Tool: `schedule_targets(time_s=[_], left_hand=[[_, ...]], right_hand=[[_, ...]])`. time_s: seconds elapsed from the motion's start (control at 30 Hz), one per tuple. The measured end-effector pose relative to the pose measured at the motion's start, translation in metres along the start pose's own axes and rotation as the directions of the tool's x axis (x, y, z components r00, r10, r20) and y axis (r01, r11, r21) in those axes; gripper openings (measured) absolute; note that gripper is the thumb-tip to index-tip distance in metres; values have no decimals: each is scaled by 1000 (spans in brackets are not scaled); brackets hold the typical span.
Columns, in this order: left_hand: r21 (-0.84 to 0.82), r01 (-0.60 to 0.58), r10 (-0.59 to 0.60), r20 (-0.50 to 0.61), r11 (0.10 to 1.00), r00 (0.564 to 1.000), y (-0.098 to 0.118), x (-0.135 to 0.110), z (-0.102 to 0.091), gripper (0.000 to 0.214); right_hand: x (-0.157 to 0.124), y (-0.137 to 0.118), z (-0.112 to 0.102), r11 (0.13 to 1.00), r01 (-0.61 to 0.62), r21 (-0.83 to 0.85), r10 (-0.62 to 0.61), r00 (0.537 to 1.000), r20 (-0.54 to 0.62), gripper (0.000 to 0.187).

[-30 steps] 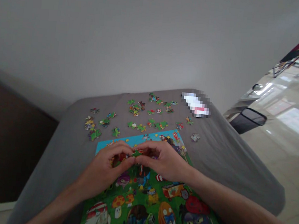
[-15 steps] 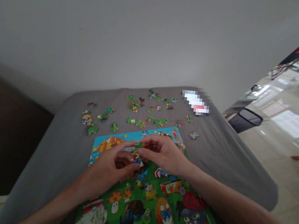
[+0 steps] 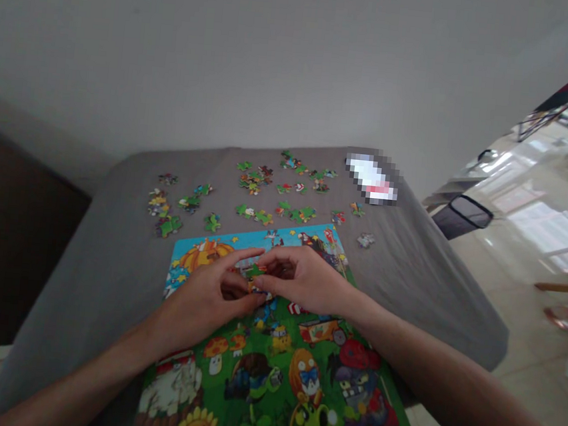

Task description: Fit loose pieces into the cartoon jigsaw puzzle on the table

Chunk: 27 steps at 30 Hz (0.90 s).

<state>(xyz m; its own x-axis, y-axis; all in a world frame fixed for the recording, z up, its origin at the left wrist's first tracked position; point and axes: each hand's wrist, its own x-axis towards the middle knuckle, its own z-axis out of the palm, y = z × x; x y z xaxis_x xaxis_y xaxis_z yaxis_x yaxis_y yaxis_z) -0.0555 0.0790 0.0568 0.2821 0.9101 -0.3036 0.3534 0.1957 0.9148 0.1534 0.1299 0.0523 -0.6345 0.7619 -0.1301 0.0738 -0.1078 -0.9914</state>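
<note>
A jigsaw puzzle [image 3: 252, 334] with cartoon plants and figures lies in front of me, its picture mostly filled in. Over its upper middle, my left hand [image 3: 208, 293] is bent round a small puzzle piece, its thumb low and its index finger stretched along the top. My right hand [image 3: 302, 280] meets it from the other side, thumb and fingers pinched on a green puzzle piece [image 3: 257, 271]. Both sets of fingertips nearly touch and partly hide the pieces, so whether these are one or two joined parts is unclear.
Loose puzzle pieces [image 3: 254, 178] are scattered in small groups behind the puzzle on the grey cloth-covered table [image 3: 104, 249]. A blurred-out white item [image 3: 371, 179] lies at the back right. A wall [image 3: 259, 56] rises behind; a dark bin [image 3: 462, 217] stands right.
The green piece has gone lower between my fingers, closer to the puzzle, and shows less. My hands have drawn slightly closer together. The whole view has shifted a little.
</note>
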Motion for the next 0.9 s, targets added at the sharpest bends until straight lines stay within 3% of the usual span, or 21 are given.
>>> schedule_targets(time_s=[0.37, 0.67, 0.9], left_hand=[[52, -12, 11, 24, 999, 1000, 2, -3, -3, 89], [44, 28, -32, 94, 999, 995, 1, -6, -1, 94], [96, -19, 15, 43, 995, 999, 7, -7, -4, 83]], right_hand=[[-2, 4, -4, 981, 61, -183, -58, 998, 20, 13], [-9, -2, -10, 986, 74, -147, -57, 992, 117, 15], [-12, -14, -18, 995, 61, -84, -45, 982, 181, 28]])
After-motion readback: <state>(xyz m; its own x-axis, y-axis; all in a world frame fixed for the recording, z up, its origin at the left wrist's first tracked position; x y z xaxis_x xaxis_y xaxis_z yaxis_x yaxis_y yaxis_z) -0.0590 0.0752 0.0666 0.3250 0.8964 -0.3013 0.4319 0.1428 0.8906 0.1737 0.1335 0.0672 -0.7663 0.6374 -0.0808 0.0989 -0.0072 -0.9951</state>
